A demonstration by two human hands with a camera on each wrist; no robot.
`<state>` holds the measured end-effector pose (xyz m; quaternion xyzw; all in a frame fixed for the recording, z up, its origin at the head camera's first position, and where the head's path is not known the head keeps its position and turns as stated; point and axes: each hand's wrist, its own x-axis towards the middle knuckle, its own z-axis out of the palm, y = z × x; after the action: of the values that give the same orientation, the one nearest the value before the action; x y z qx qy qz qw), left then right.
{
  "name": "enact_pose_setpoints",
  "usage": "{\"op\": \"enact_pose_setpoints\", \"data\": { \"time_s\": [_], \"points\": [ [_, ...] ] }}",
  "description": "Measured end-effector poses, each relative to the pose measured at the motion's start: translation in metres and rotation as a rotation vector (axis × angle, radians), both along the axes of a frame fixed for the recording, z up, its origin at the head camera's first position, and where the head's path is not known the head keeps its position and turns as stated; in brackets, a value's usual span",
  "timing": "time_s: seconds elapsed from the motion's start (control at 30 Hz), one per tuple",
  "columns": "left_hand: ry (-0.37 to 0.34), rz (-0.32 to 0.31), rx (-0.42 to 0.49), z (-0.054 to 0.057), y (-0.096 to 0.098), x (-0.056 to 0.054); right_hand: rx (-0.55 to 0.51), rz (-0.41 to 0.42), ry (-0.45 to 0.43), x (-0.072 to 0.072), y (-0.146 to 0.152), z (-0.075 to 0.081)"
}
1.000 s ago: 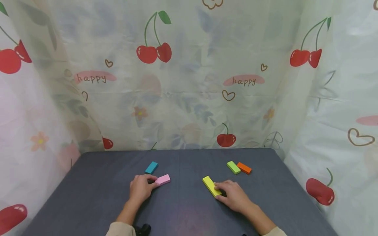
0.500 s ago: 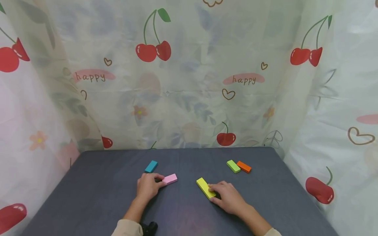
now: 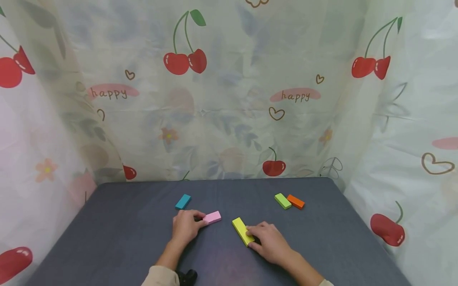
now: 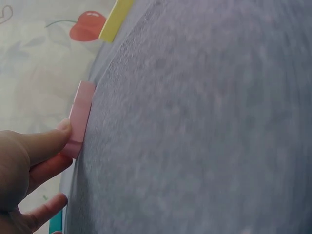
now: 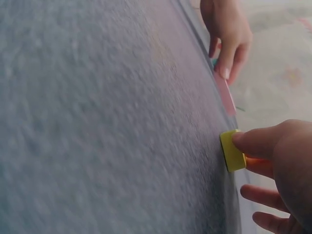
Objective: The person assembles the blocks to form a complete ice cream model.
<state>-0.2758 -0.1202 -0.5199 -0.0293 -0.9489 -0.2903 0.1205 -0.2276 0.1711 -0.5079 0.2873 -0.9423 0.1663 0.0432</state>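
Note:
My left hand (image 3: 187,228) pinches the near end of a pink rectangular block (image 3: 213,217) between thumb and fingers. Its free end points right, toward a yellow block (image 3: 240,229). That yellow block, the longer of the two, is pinched at its lower right end by my right hand (image 3: 270,241). A small gap separates the two blocks near the middle of the table. In the left wrist view, thumb and finger grip the pink block (image 4: 80,119) low on its length. The right wrist view has the yellow block's (image 5: 233,151) end face toward the camera.
A blue block (image 3: 183,201) lies just behind my left hand. Farther right, a green block (image 3: 283,201) and an orange block (image 3: 295,201) lie against each other. The dark grey table (image 3: 118,230) is bordered by a cherry-patterned curtain (image 3: 229,131) at the back and sides.
My left hand has moved right with the pink block, and my right hand has moved left and slightly nearer with the yellow block. The gap between them has narrowed.

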Motion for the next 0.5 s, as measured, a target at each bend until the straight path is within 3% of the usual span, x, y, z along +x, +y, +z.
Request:
{"op": "enact_pose_setpoints", "data": {
  "time_s": [0.23, 0.5],
  "points": [
    [-0.001, -0.03, -0.005, 0.001, 0.012, 0.0, -0.002, -0.009, 0.074, 0.004, -0.009, -0.002],
    [0.011, -0.051, -0.004, 0.001, 0.026, 0.003, 0.028, -0.05, 0.072, 0.011, -0.022, 0.0]
  ]
}}
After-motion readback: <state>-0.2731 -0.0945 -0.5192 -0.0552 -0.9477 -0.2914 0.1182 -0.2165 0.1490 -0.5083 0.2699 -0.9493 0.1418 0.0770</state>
